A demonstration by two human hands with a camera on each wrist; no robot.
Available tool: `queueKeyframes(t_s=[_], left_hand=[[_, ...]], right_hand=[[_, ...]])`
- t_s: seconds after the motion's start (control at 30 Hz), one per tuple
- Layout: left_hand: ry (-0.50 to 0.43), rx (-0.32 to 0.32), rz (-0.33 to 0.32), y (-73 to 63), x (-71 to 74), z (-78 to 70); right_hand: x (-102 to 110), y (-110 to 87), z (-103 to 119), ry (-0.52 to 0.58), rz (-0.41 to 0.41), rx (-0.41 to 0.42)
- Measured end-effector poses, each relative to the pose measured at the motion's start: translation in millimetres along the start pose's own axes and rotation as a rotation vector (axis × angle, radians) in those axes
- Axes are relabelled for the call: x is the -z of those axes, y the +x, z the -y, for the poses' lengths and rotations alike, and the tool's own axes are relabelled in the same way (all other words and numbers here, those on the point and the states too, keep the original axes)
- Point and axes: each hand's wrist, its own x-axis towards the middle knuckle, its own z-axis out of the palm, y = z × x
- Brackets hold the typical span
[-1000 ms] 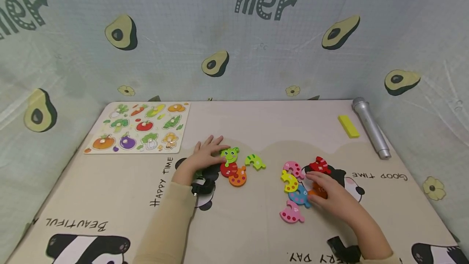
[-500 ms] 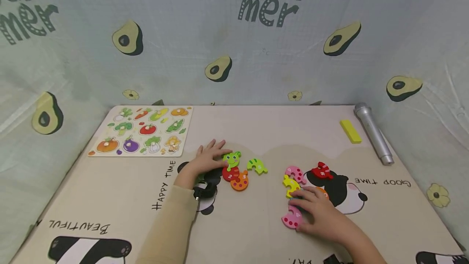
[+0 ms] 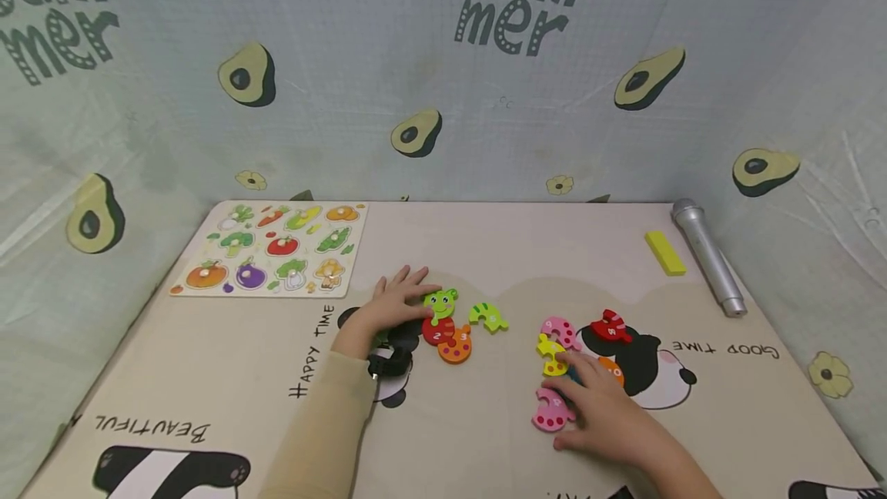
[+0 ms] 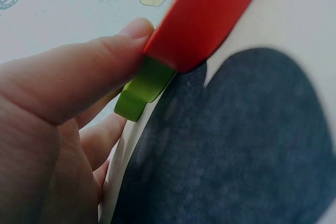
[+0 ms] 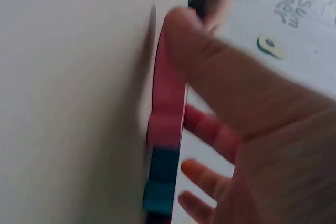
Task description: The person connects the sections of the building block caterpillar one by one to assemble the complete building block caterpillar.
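My left hand (image 3: 399, 304) pinches the green smiling caterpillar-head puzzle piece (image 3: 441, 304) between thumb and index finger, the other fingers spread. A red piece numbered 2 (image 3: 438, 332) and an orange piece numbered 3 (image 3: 455, 346) adjoin it in a chain. In the left wrist view the thumb (image 4: 79, 74) lies against the green piece (image 4: 144, 85). My right hand (image 3: 601, 413) spreads loosely around the pink piece numbered 4 (image 3: 550, 411), its thumb by the near edge. A blue piece (image 5: 161, 190) is mostly hidden under the fingers in the head view.
A green piece (image 3: 488, 317) lies apart. Yellow (image 3: 550, 354), pink (image 3: 560, 332), red (image 3: 612, 326) and orange (image 3: 613, 370) pieces lie about the right hand. A vegetable puzzle board (image 3: 270, 249), yellow block (image 3: 665, 253) and silver microphone (image 3: 708, 258) stand toward the back.
My right hand has moved left and nearer from the orange piece to the pink piece numbered 4. The left hand stays at the caterpillar head. The head view has tilted slightly.
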Motion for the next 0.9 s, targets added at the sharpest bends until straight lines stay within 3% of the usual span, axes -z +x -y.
queueKeyframes(t_s=[0.33,0.57,0.7,0.9], left_hand=[[-0.009,0.005,0.001,-0.3,-0.2,-0.6],[-0.007,0.001,0.002,0.2,-0.4,-1.6],[-0.019,-0.019,-0.014,-0.3,0.0,0.3],[-0.005,-0.008,-0.008,1.1,-0.1,-0.7]], right_hand=[[-7,6.8,7,-0.012,-0.001,-0.036],[-5,14.6,14,0.033,-0.053,-0.02],[0,34.0,24,0.138,-0.055,-0.003],[1,73.6,46,0.26,0.014,-0.034]])
